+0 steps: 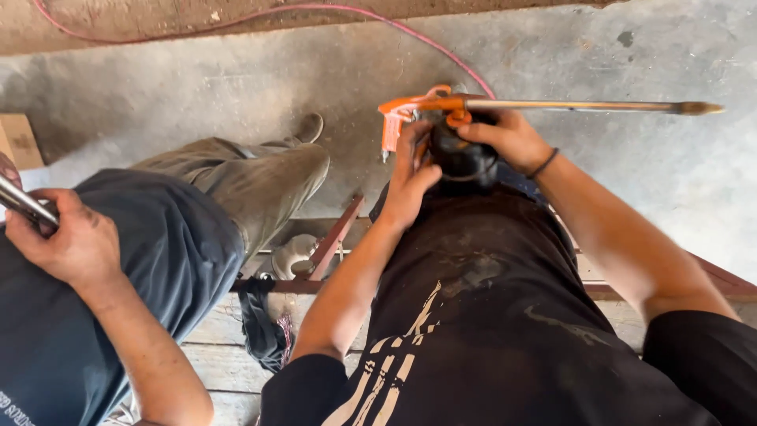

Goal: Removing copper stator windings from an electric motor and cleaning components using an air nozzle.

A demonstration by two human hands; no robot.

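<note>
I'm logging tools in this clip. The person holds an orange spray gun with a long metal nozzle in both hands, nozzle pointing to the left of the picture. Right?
Not quite. The head view shows the orange spray gun held by the left hand and right hand, but its long metal nozzle points to the right of the picture.

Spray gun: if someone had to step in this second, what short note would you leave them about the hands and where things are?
Left hand: wrapped on the black cup under the spray gun.
Right hand: gripping the cup from the other side, just under the gun body.
Gun: held out in front of the chest, long nozzle pointing right, pink hose trailing over the concrete floor.
Cup is at the gun; whether it is seated cannot be told.
Beside: another person's hand holds a metal rod.
</note>
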